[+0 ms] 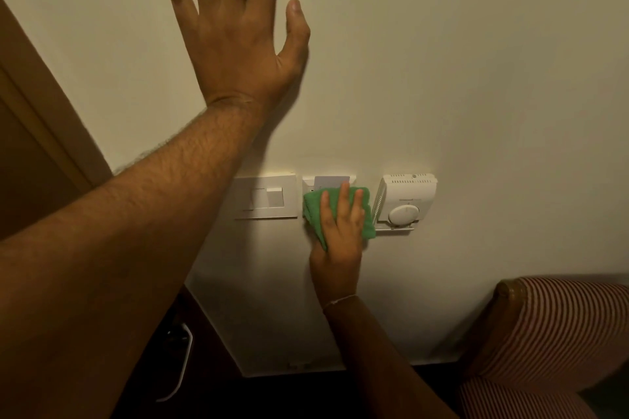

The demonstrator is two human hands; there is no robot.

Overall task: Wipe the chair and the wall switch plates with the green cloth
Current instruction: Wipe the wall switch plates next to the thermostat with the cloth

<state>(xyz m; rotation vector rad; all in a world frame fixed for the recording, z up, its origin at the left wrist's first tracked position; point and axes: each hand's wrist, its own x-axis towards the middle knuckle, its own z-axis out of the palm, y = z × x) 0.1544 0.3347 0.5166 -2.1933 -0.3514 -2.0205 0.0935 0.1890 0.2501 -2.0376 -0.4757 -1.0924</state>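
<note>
middle switch plate point(328, 182): mostly hidden by green cloth point(315, 211) | chair point(558, 343): cut off at right edge

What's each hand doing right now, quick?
Left hand: open, fingers spread flat against the wall, holding nothing.
Right hand: pressing the green cloth onto the middle switch plate.

Dim, warm yellowish light from above; wall point(476, 78) brightest upper right. Left forearm point(102, 265) casts broad soft shadow below it. Floor point(272, 398) nearly black. Wide-angle bowing at edges. Slight softness, no glare.
</note>
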